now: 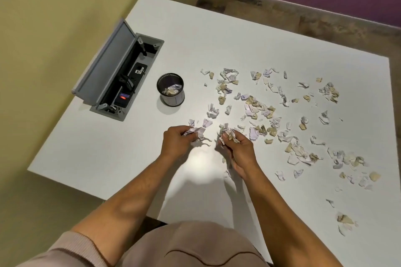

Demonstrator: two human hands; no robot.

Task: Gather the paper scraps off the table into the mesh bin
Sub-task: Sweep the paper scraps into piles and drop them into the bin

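The left hand [176, 140] is curled around a crumpled wad of scraps [195, 132], fingers closed on it just above the worktop [108, 143]. The right hand [237, 147] is likewise clenched on a bunch of torn paper [226, 133], pieces sticking out past the fingertips. The two hands sit side by side, near each other but apart, with a few loose bits lying between and just beyond them.

The bin [171, 90] stands upright farther out and to the left, beyond the left hand, so the left hand is the nearer one; the right would have to cross over in front of it. The bin's mouth faces straight up and is narrow, so a drop likely has to come from directly overhead. It already holds some paper at the bottom.

Most of the scraps [282, 119] lie the other way, spread in a wide band to the right and outward from the right hand, running toward the right edge of the worktop, with a small cluster [345, 220] near the front right. That side belongs to the right hand.

Left of the bin, an open cable box [121, 73] is set into the worktop, lid raised.

How much each fist holds is hidden by the fingers. A bit or two under the right wrist is partly covered and hard to make out. Whether the scraps run off the right edge cannot be told.
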